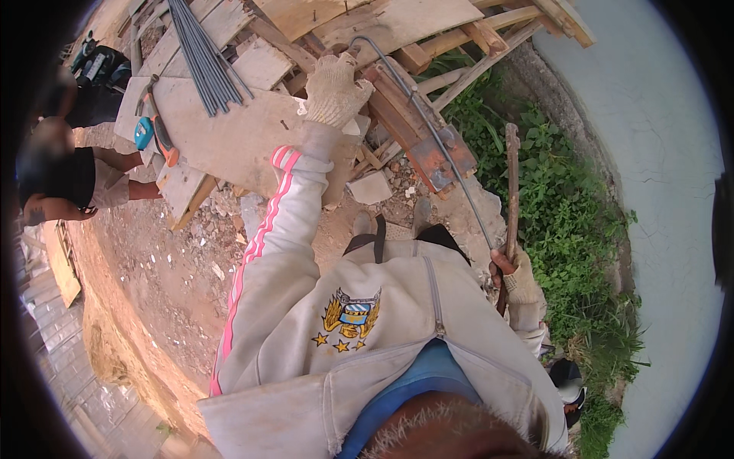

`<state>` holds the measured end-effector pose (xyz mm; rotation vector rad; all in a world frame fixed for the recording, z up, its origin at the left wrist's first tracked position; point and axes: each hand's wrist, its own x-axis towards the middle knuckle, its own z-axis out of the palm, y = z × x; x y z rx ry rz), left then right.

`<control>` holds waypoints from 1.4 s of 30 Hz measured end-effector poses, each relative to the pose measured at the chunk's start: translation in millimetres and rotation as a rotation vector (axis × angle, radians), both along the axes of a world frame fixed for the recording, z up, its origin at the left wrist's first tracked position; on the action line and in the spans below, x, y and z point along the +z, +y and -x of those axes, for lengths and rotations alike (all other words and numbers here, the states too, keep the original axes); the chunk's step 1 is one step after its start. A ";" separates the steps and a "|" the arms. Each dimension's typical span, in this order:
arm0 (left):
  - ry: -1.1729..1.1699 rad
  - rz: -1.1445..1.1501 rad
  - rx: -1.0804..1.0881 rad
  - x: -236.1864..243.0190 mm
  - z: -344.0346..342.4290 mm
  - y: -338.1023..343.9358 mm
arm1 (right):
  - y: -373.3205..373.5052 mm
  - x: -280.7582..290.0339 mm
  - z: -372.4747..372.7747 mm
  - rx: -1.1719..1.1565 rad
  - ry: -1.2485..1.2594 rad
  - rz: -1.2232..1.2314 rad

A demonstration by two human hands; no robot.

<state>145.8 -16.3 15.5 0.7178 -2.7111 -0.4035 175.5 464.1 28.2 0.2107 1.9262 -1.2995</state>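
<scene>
My left hand (335,90), in a knitted cream work glove, reaches out over the plywood bench. Its fingers curl at the hooked far end of a thin grey steel rod (440,138). The rod slants back across a timber beam (401,115) that has a rusty metal plate (443,159) on its near end. My right hand (514,277), also gloved with the fingertips bare, is closed around a rusty metal bar (512,176) standing at my right side. The rod's near end meets the fingers of that hand; whether they grip it too I cannot tell.
On the plywood top (229,141) lie a bundle of steel rods (200,57), a claw hammer (158,126) and a teal tape measure (144,133). A person (65,176) stands at the left, near a motorcycle (99,67). Green plants (554,199) and a pale wall (657,176) border the right.
</scene>
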 end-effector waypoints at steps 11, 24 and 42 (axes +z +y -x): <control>-0.107 0.144 0.033 -28.8 55.5 24.4 | -17.1 3.9 -4.8 0.023 0.159 -0.029; -0.114 0.196 -0.104 -23.3 63.6 15.6 | -21.0 -24.0 -39.1 -0.078 0.199 -0.063; -0.115 0.096 -0.137 -16.7 70.8 7.3 | -24.7 -3.8 -37.3 -0.071 0.077 -0.032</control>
